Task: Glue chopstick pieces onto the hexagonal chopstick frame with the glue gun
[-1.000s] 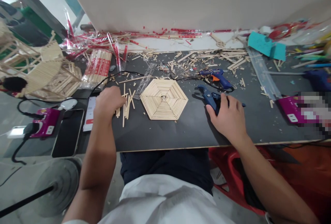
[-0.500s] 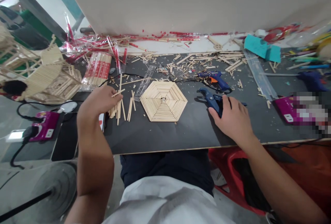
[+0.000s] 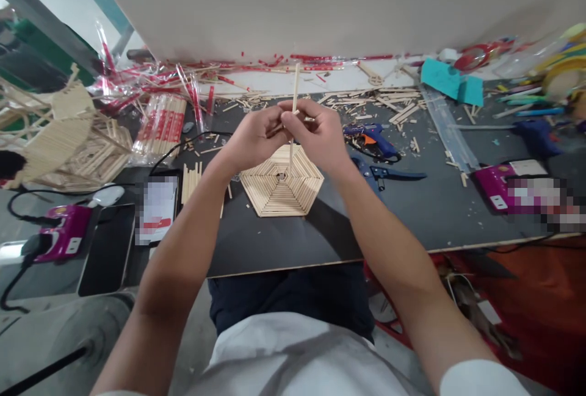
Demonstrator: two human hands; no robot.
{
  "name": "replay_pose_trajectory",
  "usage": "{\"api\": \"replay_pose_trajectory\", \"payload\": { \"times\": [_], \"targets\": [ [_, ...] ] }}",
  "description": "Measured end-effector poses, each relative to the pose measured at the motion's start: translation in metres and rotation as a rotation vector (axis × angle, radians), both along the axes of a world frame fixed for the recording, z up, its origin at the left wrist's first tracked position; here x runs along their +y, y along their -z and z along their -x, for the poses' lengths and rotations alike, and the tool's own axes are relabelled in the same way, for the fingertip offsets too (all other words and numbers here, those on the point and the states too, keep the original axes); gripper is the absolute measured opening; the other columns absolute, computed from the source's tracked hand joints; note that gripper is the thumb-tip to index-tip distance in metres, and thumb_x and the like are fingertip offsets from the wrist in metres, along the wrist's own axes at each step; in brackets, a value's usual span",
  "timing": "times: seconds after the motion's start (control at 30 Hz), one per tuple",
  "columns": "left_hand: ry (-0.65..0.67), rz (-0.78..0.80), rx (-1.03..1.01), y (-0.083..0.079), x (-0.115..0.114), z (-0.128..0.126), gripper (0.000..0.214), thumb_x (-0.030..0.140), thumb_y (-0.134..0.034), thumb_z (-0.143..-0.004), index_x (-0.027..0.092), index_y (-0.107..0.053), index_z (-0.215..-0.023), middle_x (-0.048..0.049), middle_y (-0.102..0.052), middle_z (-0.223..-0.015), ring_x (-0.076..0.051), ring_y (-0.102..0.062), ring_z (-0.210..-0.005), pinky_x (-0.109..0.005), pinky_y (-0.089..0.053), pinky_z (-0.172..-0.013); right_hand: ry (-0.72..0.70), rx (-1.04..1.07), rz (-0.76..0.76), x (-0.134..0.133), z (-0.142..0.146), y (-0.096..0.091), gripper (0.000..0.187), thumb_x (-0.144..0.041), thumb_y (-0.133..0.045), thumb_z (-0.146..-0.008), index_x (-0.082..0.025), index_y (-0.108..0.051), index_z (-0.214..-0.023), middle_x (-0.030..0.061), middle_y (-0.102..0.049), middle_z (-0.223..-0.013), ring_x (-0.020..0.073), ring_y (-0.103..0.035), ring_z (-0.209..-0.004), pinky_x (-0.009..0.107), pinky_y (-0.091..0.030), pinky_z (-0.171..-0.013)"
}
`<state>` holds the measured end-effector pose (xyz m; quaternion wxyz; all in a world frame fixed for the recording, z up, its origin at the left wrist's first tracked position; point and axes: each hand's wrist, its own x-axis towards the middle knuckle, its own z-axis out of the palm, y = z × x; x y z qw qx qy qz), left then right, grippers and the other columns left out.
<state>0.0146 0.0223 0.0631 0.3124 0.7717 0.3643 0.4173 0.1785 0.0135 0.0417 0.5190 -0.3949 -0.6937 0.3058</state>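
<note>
My left hand [image 3: 254, 140] and my right hand [image 3: 323, 133] meet above a hexagonal panel [image 3: 281, 201] of pale wooden sticks laid in rings. Between their closed fingers a long thin wooden stick [image 3: 296, 85] stands nearly upright, its lower part in front of the panel's middle. Fingertips of the left hand are partly hidden; short stick ends show by the right fingers. Blue hand cutters [image 3: 396, 174] lie on the table, partly behind my right forearm. Loose wooden sticks [image 3: 191, 179] lie beside my left forearm.
A blue glue gun [image 3: 373, 138] with a cord lies behind the cutters. Stick offcuts [image 3: 389, 103] litter the back. Packed sticks [image 3: 160, 121] and a stick-built model [image 3: 68, 133] stand left, near a phone [image 3: 107, 249] and a purple power strip [image 3: 66, 231].
My left hand has come from the loose sticks to above the panel. My right hand has let go of the cutters and joined it at the upright stick.
</note>
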Motion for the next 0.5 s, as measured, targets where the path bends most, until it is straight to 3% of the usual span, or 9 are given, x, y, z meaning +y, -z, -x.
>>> {"api": "replay_pose_trajectory", "payload": {
  "times": [0.13, 0.27, 0.37, 0.5],
  "targets": [
    [0.075, 0.036, 0.123, 0.012, 0.016, 0.006, 0.023, 0.032, -0.066, -0.094, 0.017, -0.064, -0.077, -0.0006, -0.061, -0.067, -0.014, -0.059, -0.067, -0.028, -0.047, -0.065, 0.126, 0.115, -0.016, 0.013, 0.011, 0.029, 0.056, -0.074, -0.056, -0.091, -0.023, -0.072, -0.107, 0.0016, -0.064, -0.083, 0.0137, -0.057, -0.070, 0.029, -0.048, -0.061],
    [0.126, 0.070, 0.208, 0.015, 0.023, 0.016, 0.039, 0.036, -0.053, -0.103, 0.019, -0.058, -0.068, -0.0011, -0.055, -0.061, -0.013, -0.054, -0.060, -0.028, -0.046, -0.062, 0.163, 0.093, -0.031, 0.006, 0.002, 0.030, 0.053, -0.073, -0.055, -0.092, -0.022, -0.068, -0.089, -0.0014, -0.059, -0.072, 0.0104, -0.047, -0.059, 0.028, -0.041, -0.056],
    [0.143, 0.108, 0.185, 0.016, 0.021, 0.021, 0.035, 0.036, -0.046, -0.106, 0.018, -0.065, -0.081, -0.0026, -0.059, -0.065, -0.012, -0.054, -0.058, -0.027, -0.047, -0.060, 0.158, 0.034, -0.094, 0.005, -0.003, 0.021, 0.050, -0.070, -0.054, -0.095, -0.022, -0.066, -0.088, -0.0022, -0.057, -0.071, 0.0092, -0.043, -0.056, 0.028, -0.038, -0.055],
    [0.163, 0.139, 0.164, 0.024, 0.014, 0.025, 0.027, 0.033, -0.051, -0.103, 0.017, -0.072, -0.105, -0.0057, -0.071, -0.079, -0.014, -0.063, -0.069, -0.028, -0.053, -0.069, 0.149, -0.043, -0.190, 0.008, -0.001, 0.018, 0.050, -0.066, -0.043, -0.101, -0.022, -0.066, -0.093, 0.0008, -0.062, -0.079, 0.0121, -0.051, -0.063, 0.030, -0.044, -0.063]
  ]
}}
